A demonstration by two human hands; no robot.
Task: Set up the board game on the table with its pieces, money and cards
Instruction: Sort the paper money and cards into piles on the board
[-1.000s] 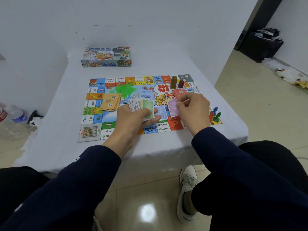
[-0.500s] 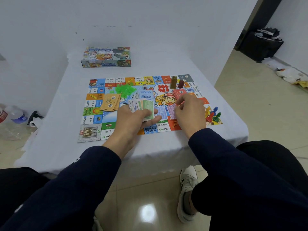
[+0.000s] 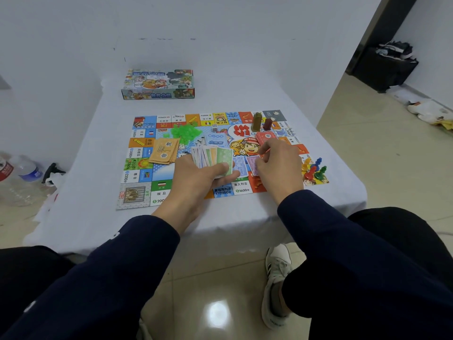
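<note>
left hand (image 3: 196, 179) grips a fanned stack of play money (image 3: 212, 158) over the board (image 3: 137, 165) on the table (image 3: 81, 192), right hand (image 3: 278, 165) pinches a purple bill (image 3: 252, 163) just beside it

The flat rectangular game board (image 3: 147, 168) is edged with squares of blue, orange, green, red, grey and white, and its sky-blue middle carries a cartoon figure in a red cap. It lies on a desk under a plain white cloth (image 3: 85, 168). The fanned paper money (image 3: 213, 158) runs from white and blue through orange to pale green, with a lilac note (image 3: 252, 164) beside it. A tan card stack (image 3: 164, 151) bears brown print; the red card stack (image 3: 266, 138) is patterned. Translucent bright green pieces (image 3: 185, 132) are heaped together. Plastic pawns (image 3: 315, 169) are yellow, blue, red and green. Two upright tokens, olive (image 3: 256, 121) and dark red (image 3: 267, 124), stand near a white dice (image 3: 214, 128) with dark dots. The cardboard game box (image 3: 158, 84) shows colourful cartoons. Both sleeves (image 3: 343, 241) are navy.
</note>
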